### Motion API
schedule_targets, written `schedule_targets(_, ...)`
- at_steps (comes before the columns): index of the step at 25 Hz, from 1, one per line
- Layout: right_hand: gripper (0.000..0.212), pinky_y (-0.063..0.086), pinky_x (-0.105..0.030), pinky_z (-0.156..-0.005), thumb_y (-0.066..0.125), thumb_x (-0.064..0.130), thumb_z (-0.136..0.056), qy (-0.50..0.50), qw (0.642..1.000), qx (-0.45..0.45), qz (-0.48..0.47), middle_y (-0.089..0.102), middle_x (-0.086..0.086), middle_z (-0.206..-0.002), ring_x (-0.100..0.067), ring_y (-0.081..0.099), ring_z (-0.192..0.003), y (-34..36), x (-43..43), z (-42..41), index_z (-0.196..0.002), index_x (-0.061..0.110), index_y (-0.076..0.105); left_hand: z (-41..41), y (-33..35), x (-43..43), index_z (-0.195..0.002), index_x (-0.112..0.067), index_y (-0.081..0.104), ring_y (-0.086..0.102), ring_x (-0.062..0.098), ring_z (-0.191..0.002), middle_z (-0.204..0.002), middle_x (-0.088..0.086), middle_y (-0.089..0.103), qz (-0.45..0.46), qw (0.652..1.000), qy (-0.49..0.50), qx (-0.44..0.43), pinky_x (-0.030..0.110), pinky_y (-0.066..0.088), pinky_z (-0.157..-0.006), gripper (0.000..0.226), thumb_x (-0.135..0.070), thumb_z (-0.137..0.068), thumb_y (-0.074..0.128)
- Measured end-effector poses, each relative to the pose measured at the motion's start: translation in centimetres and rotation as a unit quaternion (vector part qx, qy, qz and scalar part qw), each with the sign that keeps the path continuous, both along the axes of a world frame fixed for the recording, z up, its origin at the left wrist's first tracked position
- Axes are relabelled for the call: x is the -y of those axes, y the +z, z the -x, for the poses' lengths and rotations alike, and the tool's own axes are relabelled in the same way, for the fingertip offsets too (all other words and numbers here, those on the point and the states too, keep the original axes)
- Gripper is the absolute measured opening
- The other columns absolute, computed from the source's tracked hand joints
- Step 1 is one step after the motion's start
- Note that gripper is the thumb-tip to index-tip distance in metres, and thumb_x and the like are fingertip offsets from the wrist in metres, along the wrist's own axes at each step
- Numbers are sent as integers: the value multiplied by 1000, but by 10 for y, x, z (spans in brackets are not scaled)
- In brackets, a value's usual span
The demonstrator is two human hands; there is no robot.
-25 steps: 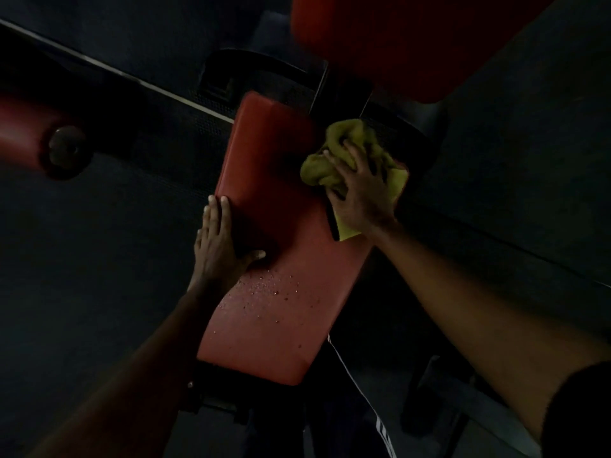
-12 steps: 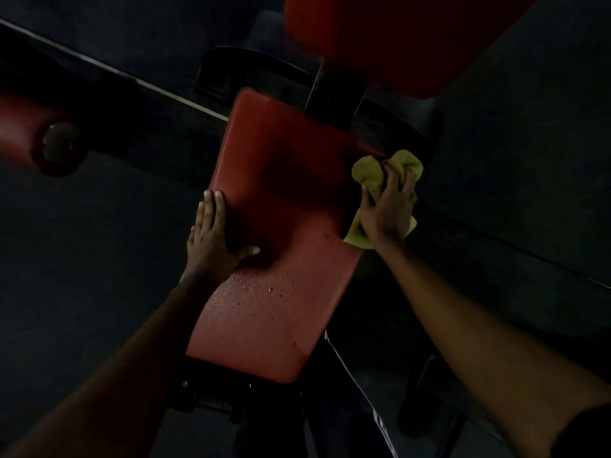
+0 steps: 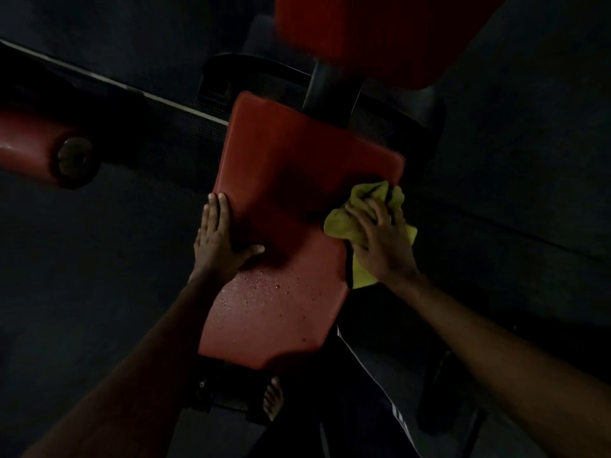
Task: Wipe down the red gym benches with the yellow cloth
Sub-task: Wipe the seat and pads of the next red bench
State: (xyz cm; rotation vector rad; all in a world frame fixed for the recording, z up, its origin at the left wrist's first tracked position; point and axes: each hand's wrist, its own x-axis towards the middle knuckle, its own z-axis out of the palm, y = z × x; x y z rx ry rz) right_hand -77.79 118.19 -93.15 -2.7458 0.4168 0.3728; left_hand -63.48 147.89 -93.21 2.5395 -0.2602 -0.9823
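A red bench pad (image 3: 291, 180) lies lengthwise below me, its near half speckled with water drops. My left hand (image 3: 220, 241) rests flat on the pad's left edge, fingers straight and thumb spread onto the top. My right hand (image 3: 383, 242) grips the bunched yellow cloth (image 3: 344, 223) against the pad's right edge, fingers curled into the folds. Part of the cloth hangs down over the side below my palm.
A second red pad (image 3: 363, 38) looms at the top, held on a dark post (image 3: 330, 94). A red roller pad (image 3: 36, 150) with a round end cap sticks in from the left. Dark floor surrounds the bench, and my bare foot (image 3: 272, 398) shows under its near end.
My right hand swept the cloth from the pad's far right top out to its right edge, then slid nearer along that side. The left hand has stayed in place.
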Motion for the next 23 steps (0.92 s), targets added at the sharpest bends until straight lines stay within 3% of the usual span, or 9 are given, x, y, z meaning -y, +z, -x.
schedule_targets(3, 73, 36, -62, -107, 63, 51, -87, -107, 994, -3, 27, 26, -5, -158, -43, 31, -139, 0, 24, -44, -153, 38, 34, -1, 0, -2, -159, -26, -17, -15, 20, -154, -167, -3, -22, 1, 1000, -7, -6, 62, 10, -120, 133, -58, -73, 80)
schedule_targets(7, 63, 36, -59, -106, 63, 49, -89, -181, 982, -24, 47, 33, -7, -154, -41, 30, -138, 10, -16, -55, -146, 28, 45, 0, 4, 0, -158, -26, -18, -15, 21, -154, -167, -2, -22, 6, 1000, 3, -8, 60, 8, -123, 133, -55, -74, 81)
schedule_targets(11, 74, 40, -59, -98, 68, 43, -83, -44, 997, -63, 25, 29, -5, -156, -42, 27, -139, 18, -68, -9, -151, 30, 40, 1, 2, -4, -160, -26, -14, -13, 20, -155, -168, -2, -18, 37, 999, 12, 0, 60, 9, -121, 132, -55, -74, 81)
schedule_targets(14, 83, 36, -65, -106, 65, 49, -85, 111, 990, -84, -23, 17, -1, -163, -42, 15, -146, 18, -59, 1, -157, 38, 26, 5, 0, -9, -160, -24, -11, -11, 21, -155, -168, -1, -16, 54, 998, 8, 21, 60, 11, -120, 130, -56, -74, 80)
schedule_targets(15, 83, 31, -68, -108, 64, 53, -84, 99, 993, -67, -15, 15, -2, -164, -42, 10, -149, 15, -47, -4, -157, 39, 25, 4, -1, -10, -160, -23, -11, -10, 21, -155, -168, 0, -15, 61, 998, 5, 25, 58, 10, -120, 129, -57, -75, 80)
schedule_targets(17, 82, 21, -68, -111, 61, 61, -85, -22, 999, -45, 15, 12, -2, -166, -41, 6, -151, 10, -30, -21, -156, 40, 25, 7, -4, -15, -160, -22, -10, -9, 21, -155, -169, 1, -14, 80, 996, 5, 28, 54, 9, -121, 125, -57, -78, 77)
schedule_targets(20, 75, 24, -64, -115, 57, 63, -89, -166, 985, -27, 30, 16, -4, -164, -41, 7, -151, 3, -47, -41, -154, 37, 32, 23, -4, -37, -161, -20, -6, 0, 22, -155, -169, 1, -7, 112, 993, 34, 21, 49, 15, -123, 113, -50, -86, 73)
schedule_targets(23, 70, 35, -62, -107, 53, 61, -91, -133, 988, -45, 62, 21, -4, -162, -43, 24, -145, 6, -112, -23, -153, 34, 34, 46, 6, -70, -161, -21, -4, 14, 21, -154, -169, -2, -1, 105, 993, 55, -11, 48, 25, -121, 102, -43, -92, 68)
